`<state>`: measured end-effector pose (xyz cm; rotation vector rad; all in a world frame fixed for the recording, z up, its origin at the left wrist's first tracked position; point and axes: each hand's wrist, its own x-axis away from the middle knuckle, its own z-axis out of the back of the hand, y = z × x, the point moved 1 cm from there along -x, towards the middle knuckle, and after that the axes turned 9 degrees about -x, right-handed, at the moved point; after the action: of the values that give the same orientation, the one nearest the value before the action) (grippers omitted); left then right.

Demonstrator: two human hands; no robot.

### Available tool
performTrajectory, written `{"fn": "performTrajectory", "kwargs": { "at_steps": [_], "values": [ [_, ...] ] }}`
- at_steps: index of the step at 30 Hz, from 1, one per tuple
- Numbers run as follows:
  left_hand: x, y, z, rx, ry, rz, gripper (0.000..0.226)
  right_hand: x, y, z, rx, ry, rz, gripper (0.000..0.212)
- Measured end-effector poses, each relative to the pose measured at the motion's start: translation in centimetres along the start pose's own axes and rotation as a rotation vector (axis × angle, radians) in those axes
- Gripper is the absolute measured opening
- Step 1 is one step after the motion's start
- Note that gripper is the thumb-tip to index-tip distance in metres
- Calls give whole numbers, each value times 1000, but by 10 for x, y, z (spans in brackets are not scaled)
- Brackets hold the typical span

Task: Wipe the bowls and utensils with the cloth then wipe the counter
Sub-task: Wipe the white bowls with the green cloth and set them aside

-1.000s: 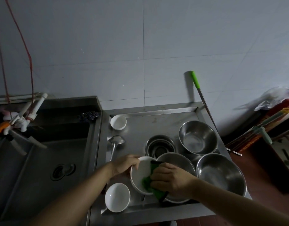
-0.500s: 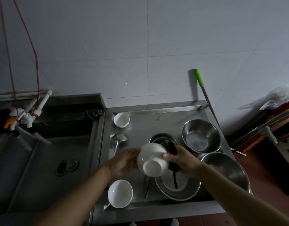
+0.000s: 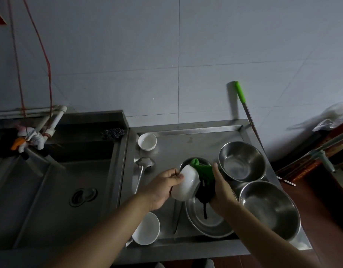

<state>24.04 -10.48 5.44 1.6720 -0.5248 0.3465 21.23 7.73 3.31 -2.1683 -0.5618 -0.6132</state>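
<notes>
My left hand (image 3: 162, 187) grips a white bowl (image 3: 187, 183) by its left side, holding it tilted above the steel counter (image 3: 186, 144). My right hand (image 3: 222, 190) presses a green and black cloth (image 3: 204, 176) against the bowl's right side; a dark strap of the cloth hangs down. Two more white bowls sit on the counter, one at the back left (image 3: 147, 141) and one at the front left (image 3: 147, 228). A steel ladle (image 3: 142, 169) lies left of my hands. Steel bowls stand at the right (image 3: 242, 161), front right (image 3: 269, 209) and under my hands (image 3: 207, 219).
A deep steel sink (image 3: 56, 182) with a drain lies to the left, with a white tap (image 3: 37, 136) and a scouring pad (image 3: 112, 133) at its back. A green-handled pole (image 3: 244, 105) leans on the tiled wall. Clutter stands on the floor at the right.
The bowl has been turned in my hands from base-toward-me to sideways. The cloth has slid from behind the bowl round to its right side.
</notes>
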Motion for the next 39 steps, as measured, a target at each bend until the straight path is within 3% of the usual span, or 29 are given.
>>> {"fn": "performTrajectory", "kwargs": {
  "at_steps": [3,6,9,13,15,18,21,26,29,31,34,39],
  "values": [
    [-1,2,-6,-128,63,-3,17,2,4,-6,30,-62,-15,73],
    [-2,3,-15,-160,116,-9,18,6,5,-19,221,-3,126,53],
    [-4,0,-22,-186,215,-5,21,9,10,-26,470,-75,281,28],
    [-4,-2,-21,-240,289,-7,26,-1,11,-18,774,-46,444,48],
    [-3,1,-22,-224,281,-3,24,-9,10,-16,834,-47,468,42],
    [-3,4,-30,-173,262,5,18,-16,12,-18,772,-108,492,27],
    [-7,8,-36,-129,320,25,18,-14,17,-25,722,-179,539,30],
    [-7,17,-47,151,415,19,20,-6,35,-17,1010,-235,1049,41],
    [-2,22,-54,394,391,-2,22,-4,44,-12,1026,-191,1154,43],
    [-1,22,-57,540,344,-1,25,-4,46,-10,934,-113,1121,42],
    [-1,19,-57,677,283,1,29,0,46,-14,626,13,854,43],
    [-3,10,-53,630,217,-23,31,12,29,-19,79,44,476,38]
  ]
}}
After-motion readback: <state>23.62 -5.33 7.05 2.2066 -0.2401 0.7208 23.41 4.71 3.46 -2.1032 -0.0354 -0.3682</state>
